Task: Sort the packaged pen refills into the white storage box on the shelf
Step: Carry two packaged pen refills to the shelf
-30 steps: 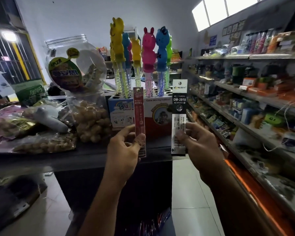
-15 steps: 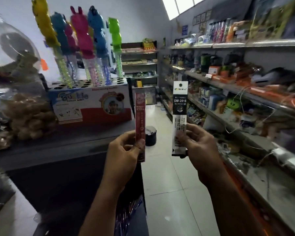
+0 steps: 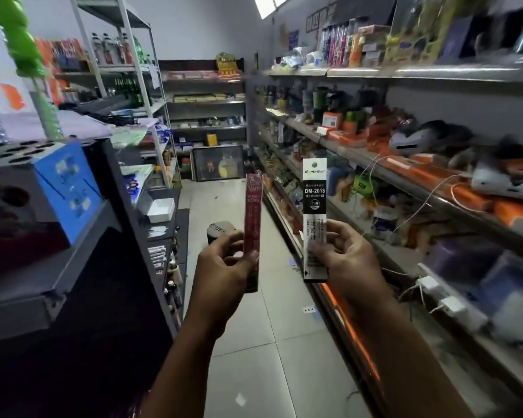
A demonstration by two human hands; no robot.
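Observation:
My left hand (image 3: 222,271) grips a narrow red refill packet (image 3: 253,215) upright by its lower end. My right hand (image 3: 346,257) pinches a black-and-white refill packet (image 3: 314,200) marked DM-2018, also upright. The two packets stand side by side in front of me, a hand's width apart. A white storage box (image 3: 161,210) sits open on a dark low shelf to the left, beyond my left hand.
I face down a tiled shop aisle. Long stocked shelves (image 3: 405,173) run along the right, with loose white cables. A dark counter (image 3: 58,267) carrying a blue toy display box (image 3: 68,188) is at the left. A dark round tin (image 3: 219,232) sits behind my left hand.
The view has swung right, from the counter with the toy display and snack jar to the aisle. Both hands keep the packets upright as before. The white box has come into sight.

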